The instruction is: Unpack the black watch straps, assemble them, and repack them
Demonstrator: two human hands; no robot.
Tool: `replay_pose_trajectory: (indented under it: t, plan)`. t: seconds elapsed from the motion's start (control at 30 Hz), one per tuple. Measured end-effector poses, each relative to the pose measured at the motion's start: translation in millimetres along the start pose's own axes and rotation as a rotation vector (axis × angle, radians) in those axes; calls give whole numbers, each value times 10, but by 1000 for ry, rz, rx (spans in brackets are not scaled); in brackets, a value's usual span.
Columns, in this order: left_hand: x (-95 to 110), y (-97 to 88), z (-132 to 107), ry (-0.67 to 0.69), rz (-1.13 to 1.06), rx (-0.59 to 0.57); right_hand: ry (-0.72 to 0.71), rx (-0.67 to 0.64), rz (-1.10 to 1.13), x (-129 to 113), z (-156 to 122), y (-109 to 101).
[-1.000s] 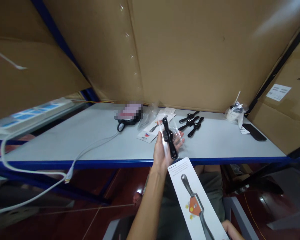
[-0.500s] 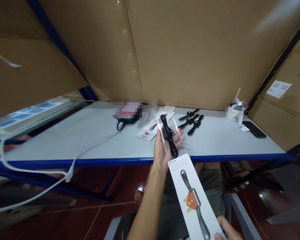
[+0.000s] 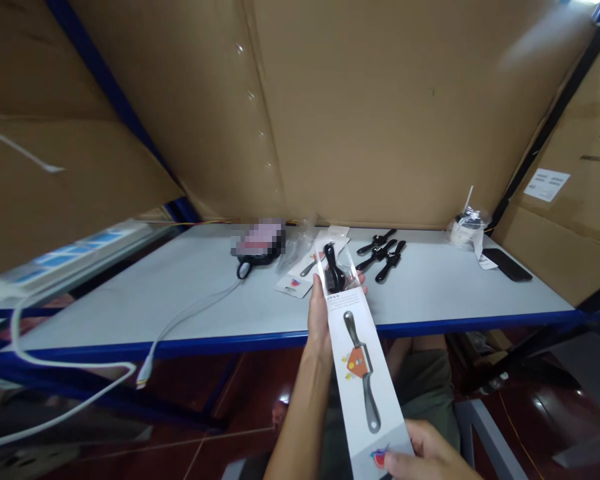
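Observation:
My left hand (image 3: 321, 313) is closed around a black spokeshave (image 3: 334, 267) in a clear plastic bag (image 3: 349, 270). In front of it, a long white card (image 3: 367, 400) with a picture of a spokeshave covers the tool's lower part. My right hand (image 3: 423, 450) pinches the card's bottom end, thumb on top. Whether the card's upper end is inside the bag, I cannot tell. Beyond my left hand, several more black spokeshaves (image 3: 390, 261) lie on the table. Another printed card (image 3: 306, 267) lies to their left, beside crumpled clear plastic.
On the grey table (image 3: 180, 293) a blurred pinkish-black device (image 3: 260, 240) has a white cable (image 3: 170, 317) beside it. At right are a plastic-wrapped cup (image 3: 466, 230) and a black phone-like slab (image 3: 507, 265). Cardboard walls (image 3: 370, 120) enclose the back and sides.
My right hand has brought the card up and left, so it now overlaps the lower half of the spokeshave. My left hand has stayed nearly in place.

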State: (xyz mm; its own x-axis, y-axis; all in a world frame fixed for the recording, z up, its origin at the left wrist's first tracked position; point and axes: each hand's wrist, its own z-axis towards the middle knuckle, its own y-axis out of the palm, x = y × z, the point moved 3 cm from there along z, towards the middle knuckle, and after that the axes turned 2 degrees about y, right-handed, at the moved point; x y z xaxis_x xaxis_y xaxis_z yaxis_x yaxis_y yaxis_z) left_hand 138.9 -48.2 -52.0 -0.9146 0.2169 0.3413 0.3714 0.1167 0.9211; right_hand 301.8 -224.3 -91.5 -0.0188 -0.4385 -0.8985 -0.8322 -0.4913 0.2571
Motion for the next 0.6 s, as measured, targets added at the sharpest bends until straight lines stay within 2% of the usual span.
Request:
replay_pose_trajectory:
  t: [0.13, 0.23, 0.33, 0.43, 0.5, 0.6]
  plan:
    - [14, 22, -19, -59, 38, -52, -7, -39, -10, -6, 135, 47]
    - [15, 61, -38, 25, 34, -91, 25, 6, 18, 52, 167, 29]
    - [-2, 64, -44, 90, 44, -80, 53, 46, 22, 59, 179, 5]
    - [-19, 49, -40, 79, 71, -56, 57, 103, 62, -52, 213, -9]
    - [-20, 42, -36, 68, 80, -29, 40, 160, 106, -182, 268, -24]
    - [-24, 42, -31, 46, 99, 20, -16, 180, 144, -411, 405, -49]
